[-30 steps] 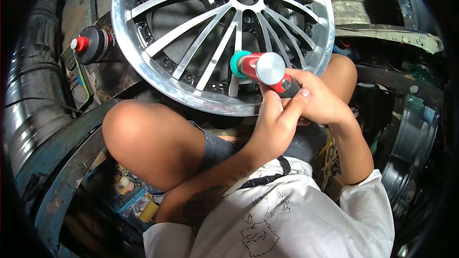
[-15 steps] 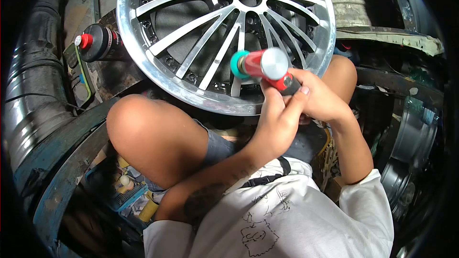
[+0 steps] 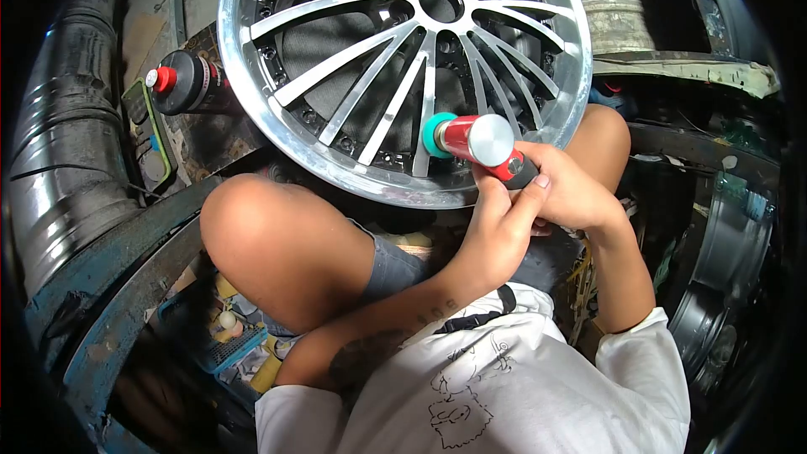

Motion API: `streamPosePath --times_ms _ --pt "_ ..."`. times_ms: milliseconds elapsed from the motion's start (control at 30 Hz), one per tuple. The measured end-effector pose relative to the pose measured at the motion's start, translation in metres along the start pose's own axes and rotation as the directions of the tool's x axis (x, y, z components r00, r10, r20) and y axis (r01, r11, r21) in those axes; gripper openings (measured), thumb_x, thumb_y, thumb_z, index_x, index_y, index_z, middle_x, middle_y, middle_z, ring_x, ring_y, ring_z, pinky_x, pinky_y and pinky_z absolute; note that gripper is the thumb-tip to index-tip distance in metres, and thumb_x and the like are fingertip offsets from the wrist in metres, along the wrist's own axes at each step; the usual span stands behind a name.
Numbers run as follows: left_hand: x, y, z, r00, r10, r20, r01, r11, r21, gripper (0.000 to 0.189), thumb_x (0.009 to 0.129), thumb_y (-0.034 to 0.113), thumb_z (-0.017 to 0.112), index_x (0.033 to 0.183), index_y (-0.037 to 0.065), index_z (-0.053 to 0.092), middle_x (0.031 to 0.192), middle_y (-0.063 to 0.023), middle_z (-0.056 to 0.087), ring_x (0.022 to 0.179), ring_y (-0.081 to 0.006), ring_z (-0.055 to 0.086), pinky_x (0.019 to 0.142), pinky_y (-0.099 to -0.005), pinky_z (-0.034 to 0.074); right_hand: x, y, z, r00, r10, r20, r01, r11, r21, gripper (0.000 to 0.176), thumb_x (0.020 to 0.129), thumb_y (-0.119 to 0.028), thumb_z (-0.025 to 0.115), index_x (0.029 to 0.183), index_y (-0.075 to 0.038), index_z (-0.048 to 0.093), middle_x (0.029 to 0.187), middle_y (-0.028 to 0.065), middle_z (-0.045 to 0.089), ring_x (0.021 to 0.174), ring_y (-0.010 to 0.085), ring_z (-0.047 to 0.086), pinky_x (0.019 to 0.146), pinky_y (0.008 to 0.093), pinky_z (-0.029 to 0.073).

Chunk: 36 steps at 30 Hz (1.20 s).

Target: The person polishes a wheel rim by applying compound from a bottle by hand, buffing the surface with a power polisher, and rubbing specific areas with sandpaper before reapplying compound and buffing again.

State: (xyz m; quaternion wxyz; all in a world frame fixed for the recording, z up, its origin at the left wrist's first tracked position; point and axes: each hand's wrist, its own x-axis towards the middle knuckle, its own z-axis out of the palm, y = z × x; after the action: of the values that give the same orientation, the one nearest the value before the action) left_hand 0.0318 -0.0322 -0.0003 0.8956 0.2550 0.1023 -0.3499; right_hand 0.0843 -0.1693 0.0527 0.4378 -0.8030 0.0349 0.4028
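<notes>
A small red and black polisher [image 3: 461, 138] with a round silver end and a teal pad [image 3: 437, 134] is in both hands. My left hand [image 3: 504, 231] wraps its dark handle from the near side, thumb laid along it. On the handle's right side, my right hand [image 3: 572, 189] closes round it too, some of its fingers hidden behind the left. The pad overlaps a spoke near the lower edge of a large multi-spoke alloy wheel [image 3: 428, 92], which lies face up in front of my knees. Bright metal shows on its spokes and lip, with black between them.
A dark bottle with a red cap [image 3: 181, 84] lies left of the wheel. Beyond it runs a large shiny metal cylinder [image 3: 63, 143]. A blue basket [image 3: 231, 349] with small items sits lower left. More metal wheels [image 3: 730, 235] stand at the right.
The polisher has shifted slightly right and down in view, along with both hands. The wheel and bottle also appear a little further right and lower. Both hands keep their hold.
</notes>
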Motion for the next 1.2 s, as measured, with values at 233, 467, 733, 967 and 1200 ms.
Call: streamPosePath --times_ms 233,467,733,967,1200 --pt "0.02 0.006 -0.006 0.99 0.136 -0.045 -0.134 0.99 0.034 0.046 0.103 0.026 0.058 0.137 0.001 0.039 0.119 -0.0132 0.06 0.104 -0.0197 0.067 0.084 -0.0363 0.06 0.012 -0.001 0.008 0.979 -0.065 -0.194 0.066 0.998 0.001 0.028 0.089 -0.01 0.067 0.115 0.0 0.066 0.091 0.0057 0.069 0.078 0.0089 0.063 0.067 0.0285 0.052" --pt "0.002 -0.001 0.0 0.989 0.093 -0.113 -0.096 0.995 -0.017 0.046 0.103 0.021 0.056 0.14 0.003 0.035 0.126 -0.015 0.056 0.115 -0.0229 0.064 0.089 -0.0395 0.059 0.006 0.005 0.011 0.983 -0.138 -0.123 0.132 0.99 -0.059 0.03 0.085 -0.012 0.074 0.113 -0.001 0.068 0.091 0.0123 0.074 0.086 0.0216 0.073 0.076 0.0364 0.057" --pt "-0.006 -0.032 -0.002 0.98 0.13 -0.152 -0.157 0.97 -0.185 0.049 0.103 0.018 0.054 0.145 0.003 0.031 0.132 -0.0159 0.053 0.122 -0.0245 0.061 0.1 -0.0424 0.054 0.001 -0.009 0.007 0.988 -0.154 -0.014 0.143 0.942 -0.305 0.042 0.074 -0.017 0.078 0.114 -0.005 0.069 0.092 0.0202 0.074 0.086 0.0404 0.074 0.075 0.0414 0.057" --pt "0.014 -0.004 -0.012 0.996 0.09 -0.012 -0.091 0.993 -0.078 0.054 0.102 0.019 0.054 0.146 0.002 0.029 0.131 -0.0162 0.054 0.119 -0.0247 0.062 0.095 -0.0425 0.057 0.006 -0.013 0.006 0.968 -0.195 -0.161 0.145 0.95 -0.278 0.04 0.074 -0.011 0.078 0.112 -0.004 0.068 0.09 0.0193 0.074 0.085 0.034 0.076 0.075 0.0398 0.058" --pt "0.008 -0.011 -0.006 0.996 0.085 -0.021 -0.088 0.983 -0.164 0.056 0.103 0.021 0.054 0.148 0.003 0.026 0.137 -0.0183 0.051 0.126 -0.0278 0.06 0.099 -0.0459 0.056 0.009 0.0 0.0 0.97 -0.228 -0.084 0.204 0.952 -0.227 0.036 0.078 -0.013 0.078 0.111 -0.002 0.068 0.091 0.0172 0.074 0.081 0.0279 0.075 0.074 0.0377 0.057"
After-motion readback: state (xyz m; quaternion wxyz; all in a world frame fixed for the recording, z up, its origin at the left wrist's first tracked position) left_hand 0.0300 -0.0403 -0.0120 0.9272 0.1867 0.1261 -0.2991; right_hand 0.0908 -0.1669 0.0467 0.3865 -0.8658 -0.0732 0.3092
